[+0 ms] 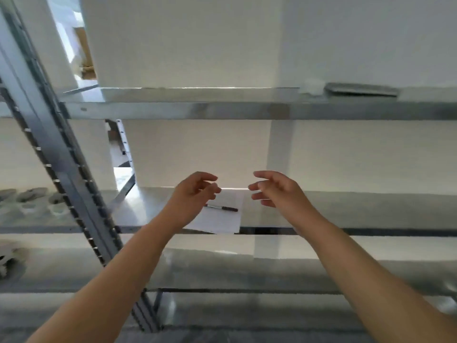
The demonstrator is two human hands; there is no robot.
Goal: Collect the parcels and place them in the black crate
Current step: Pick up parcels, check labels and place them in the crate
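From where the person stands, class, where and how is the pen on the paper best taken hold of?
Probably mid-barrel, from above: the pen lies flat and crosswise on the paper, so pinch across its near and far sides. The left hand hovers nearest.

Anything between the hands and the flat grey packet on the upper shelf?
Nothing visible. The flat grey packet lies by the upper shelf's front edge, up and right of the empty left hand and right hand. No black crate in view.

In front of you, shelves (247,111) of smooth grey metal with a dull sheen, perforated upright (63,164) of the same metal, matt white paper sheet (222,221), pen (222,208) seemingly plastic, matt white wall (197,45)
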